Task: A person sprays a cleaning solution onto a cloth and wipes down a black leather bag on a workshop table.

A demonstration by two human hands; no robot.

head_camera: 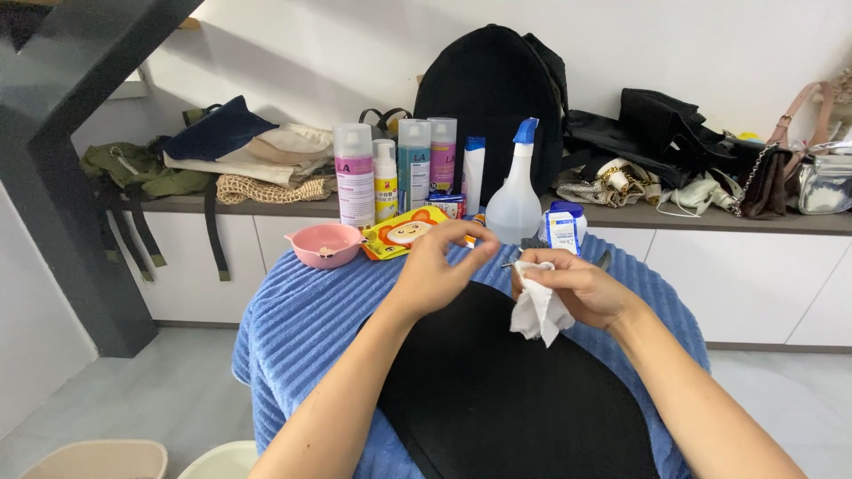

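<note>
My right hand [577, 288] pinches a white tissue [537, 310] over the black mat [506, 390]; my left hand [435, 270] nips something tiny, unidentifiable; loosening could drop it near the towel's [302, 328] far edge.

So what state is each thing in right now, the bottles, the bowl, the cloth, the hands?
Left hand: raised, fingertips pinched together; what they pinch is too small to tell.
Right hand: closed on a white wipe.
White wipe: crumpled, hanging from the fingers.
Spray bottle: upright, blue nozzle on.
Tall cans: upright, capped.
Pink bowl: upright on the blue towel, nearly empty.
Black backpack: upright against the wall.
</note>
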